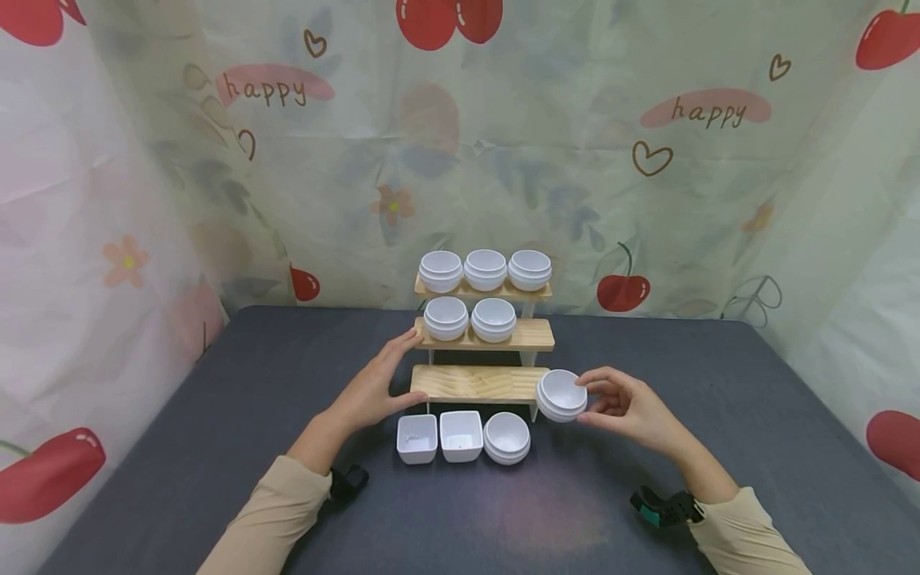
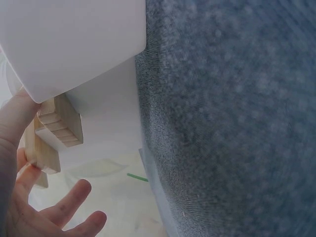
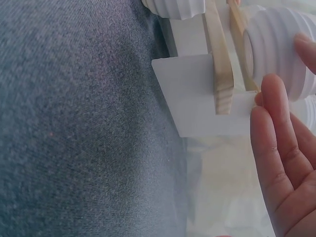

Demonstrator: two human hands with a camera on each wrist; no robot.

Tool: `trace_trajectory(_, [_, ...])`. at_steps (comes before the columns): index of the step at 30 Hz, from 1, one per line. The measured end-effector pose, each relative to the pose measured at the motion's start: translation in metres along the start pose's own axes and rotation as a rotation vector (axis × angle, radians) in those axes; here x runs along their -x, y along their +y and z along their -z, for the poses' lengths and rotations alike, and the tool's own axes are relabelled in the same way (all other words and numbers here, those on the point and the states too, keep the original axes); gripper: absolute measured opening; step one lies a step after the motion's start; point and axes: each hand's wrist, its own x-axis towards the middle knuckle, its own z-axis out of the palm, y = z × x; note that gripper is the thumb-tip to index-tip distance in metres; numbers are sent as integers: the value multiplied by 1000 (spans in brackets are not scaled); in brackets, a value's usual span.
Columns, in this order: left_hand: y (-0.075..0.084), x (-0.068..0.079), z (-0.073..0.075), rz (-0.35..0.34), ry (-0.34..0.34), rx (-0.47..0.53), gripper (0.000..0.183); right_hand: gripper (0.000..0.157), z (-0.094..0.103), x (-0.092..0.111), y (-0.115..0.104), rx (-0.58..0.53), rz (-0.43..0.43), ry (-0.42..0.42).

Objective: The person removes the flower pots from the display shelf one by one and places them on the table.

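Bowl, round, white and ribbed [image 1: 561, 397], pinched in the right hand [image 1: 632, 409] at the right end of the lowest rectangular pale-wood shelf [image 1: 474, 384]; left hand [image 1: 375, 385] spread by its left end! Shelf-loading, seemingly: next calls for easing inward, setting level.

A dark blue-grey desk [image 1: 237, 399] carries a three-tier wooden shelf [image 1: 474, 386]. Three round bowls [image 1: 485, 271] stand on its far tier, two white cups [image 1: 446, 319] on its middle. Nearer, two square dishes [image 1: 461, 438] sit left of a round dish [image 1: 506, 438].
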Motion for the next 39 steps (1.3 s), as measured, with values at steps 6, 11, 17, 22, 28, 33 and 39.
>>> trace_trajectory(6, [0, 0, 0, -2, 2, 2, 86, 40, 1, 2, 1, -9, -21, -28])
trace_trajectory(11, [-1, 0, 0, -3, 4, -1, 86, 41, 2, 4, 3, -10, -39, -54])
trace_trajectory(17, [0, 0, -1, 1, 3, -1, 86, 40, 3, 6, 7, -38, -22, -100])
trace_trajectory(22, [0, 1, -1, -4, 7, 0, 85, 39, 3, 8, 9, -74, -2, -137])
trace_trajectory(28, [-1, 0, -1, -2, 4, 0, 85, 38, 3, 10, 12, -101, 3, -168])
trace_trajectory(33, [-1, 0, -1, -5, 4, -5, 86, 38, 2, 11, 13, -96, -1, -182])
trace_trajectory(39, [-1, 0, -1, -5, 6, -2, 86, 38, 1, 11, 15, -92, -9, -199])
